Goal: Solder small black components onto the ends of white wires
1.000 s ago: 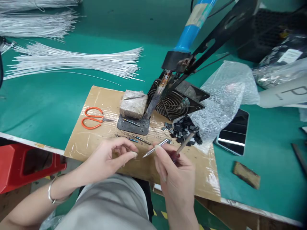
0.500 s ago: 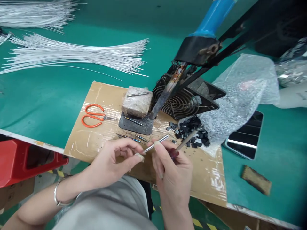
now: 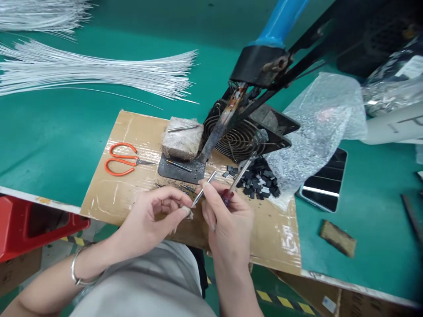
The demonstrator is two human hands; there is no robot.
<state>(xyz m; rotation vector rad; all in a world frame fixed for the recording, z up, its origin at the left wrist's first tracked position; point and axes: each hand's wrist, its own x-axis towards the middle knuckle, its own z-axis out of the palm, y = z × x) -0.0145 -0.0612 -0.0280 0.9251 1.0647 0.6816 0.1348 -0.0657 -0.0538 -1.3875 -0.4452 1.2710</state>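
Observation:
My right hand (image 3: 229, 220) grips a slim shiny metal rod (image 3: 205, 188) between thumb and fingers. The same hand also keeps a screwdriver (image 3: 243, 171), its dark red handle in the palm and its shaft pointing up and away. My left hand (image 3: 158, 220) is pinched at the lower tip of the rod; whatever lies between the fingertips is too small to make out. Just beyond the hands is a dark metal plate (image 3: 194, 177) with a thin rod on it. A wrapped block (image 3: 181, 145) behind it bears another metal rod (image 3: 183, 128).
Orange-handled scissors (image 3: 120, 160) lie on the cardboard (image 3: 102, 193). A blue-handled heating tool (image 3: 280, 22) slants over a black fan (image 3: 238, 141). Small black pieces (image 3: 259, 180), a plastic bag (image 3: 313, 119), a phone (image 3: 324, 182) and a brown block (image 3: 337, 237) are right; white wires (image 3: 99, 72) lie back left.
The view has shifted a little to the right. The metal rod now stands steeper between my hands, and the screwdriver shaft has swung upward. Both hands keep their grip.

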